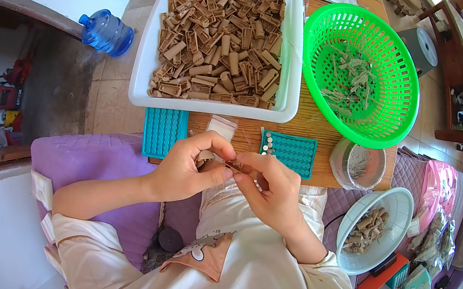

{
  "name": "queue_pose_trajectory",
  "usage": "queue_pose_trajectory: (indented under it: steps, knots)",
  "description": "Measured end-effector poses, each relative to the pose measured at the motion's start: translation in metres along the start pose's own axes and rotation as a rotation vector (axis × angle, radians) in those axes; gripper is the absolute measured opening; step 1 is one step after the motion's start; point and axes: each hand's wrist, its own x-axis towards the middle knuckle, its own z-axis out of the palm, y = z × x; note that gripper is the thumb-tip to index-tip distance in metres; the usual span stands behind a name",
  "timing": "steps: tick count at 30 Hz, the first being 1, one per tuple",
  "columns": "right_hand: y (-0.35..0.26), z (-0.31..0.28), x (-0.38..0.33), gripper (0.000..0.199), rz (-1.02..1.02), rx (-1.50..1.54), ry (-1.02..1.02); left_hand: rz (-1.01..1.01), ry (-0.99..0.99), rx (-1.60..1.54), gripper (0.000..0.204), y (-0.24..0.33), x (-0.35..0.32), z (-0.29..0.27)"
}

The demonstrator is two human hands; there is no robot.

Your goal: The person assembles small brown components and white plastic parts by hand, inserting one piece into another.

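My left hand [195,166] is closed around a small tan plastic piece [205,157], held up in front of my chest over the table's near edge. My right hand [270,188] meets it there in a pinch, fingertips against the left thumb and forefinger. Whatever lies between the right fingertips is too small and covered to name. Just beyond my hands are two teal pocketed trays: the left tray [165,128] and the right tray [294,151], which has several small silvery discs [268,143] along its left side. Between them lies a small clear plastic bag [222,126].
A big white bin [294,88] heaped with tan plastic pieces [221,40] fills the far table. To its right are a green basket [404,105] holding thin clear strips and a clear round tub [338,161]. A pale bowl [404,202] of tan pieces sits at my right.
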Motion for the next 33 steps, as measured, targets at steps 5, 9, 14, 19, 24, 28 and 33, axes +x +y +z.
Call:
queue_pose_trajectory:
  steps: [5,9,14,19,24,28,33]
  knots:
    - [0.007,-0.006,-0.003,0.025,0.015,0.010,-0.084,-0.034,-0.101,0.037,0.021,0.004,0.004,-0.003]
    - [0.009,-0.006,-0.005,0.025,0.026,0.014,-0.075,-0.016,-0.117,0.050,0.022,0.006,0.006,-0.002]
    - [0.011,-0.008,-0.005,0.023,0.027,0.010,-0.083,-0.046,-0.159,0.068,0.024,0.004,0.008,-0.007]
    - [0.011,-0.008,-0.005,0.021,0.017,0.002,-0.126,-0.065,-0.287,0.164,0.024,0.004,0.013,-0.014]
    - [0.011,-0.007,-0.005,0.022,0.014,0.010,-0.151,-0.106,-0.259,0.184,0.027,0.005,0.011,-0.014]
    - [0.011,-0.007,-0.005,0.022,0.060,0.011,-0.113,-0.021,-0.131,0.196,0.032,-0.006,0.006,-0.009]
    - [0.012,-0.006,-0.008,0.025,0.112,0.083,-0.010,-0.125,-0.006,-0.491,0.019,-0.013,0.005,-0.013]
